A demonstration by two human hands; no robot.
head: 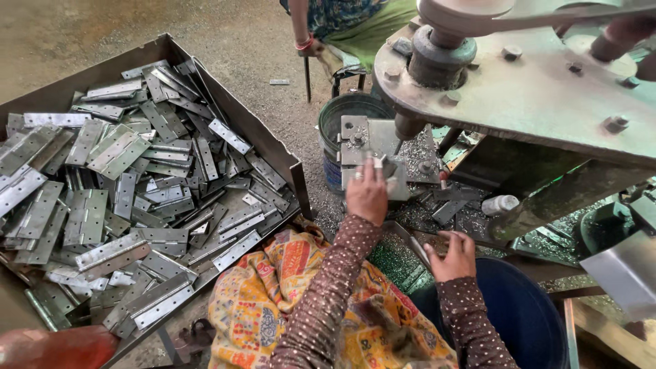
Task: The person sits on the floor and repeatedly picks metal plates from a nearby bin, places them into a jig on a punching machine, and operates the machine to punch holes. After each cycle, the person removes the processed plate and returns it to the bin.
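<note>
My left hand [367,193] reaches forward onto the steel bed plate [355,154] of a press machine, fingers closed on a small metal piece [383,164] under the ram [408,126]. My right hand [452,256] rests lower, by my knee, gripping a thin metal strip or lever [417,249] that runs across in front of me. Both arms wear brown dotted sleeves. A patterned yellow cloth [287,287] lies over my lap.
A large metal tray [273,147] at left is heaped with several steel hinges [123,198]. The press frame [533,89] overhangs at right. A teal bucket [342,113] stands behind the bed, a blue tub [526,307] by my right knee. Another person [328,27] sits beyond.
</note>
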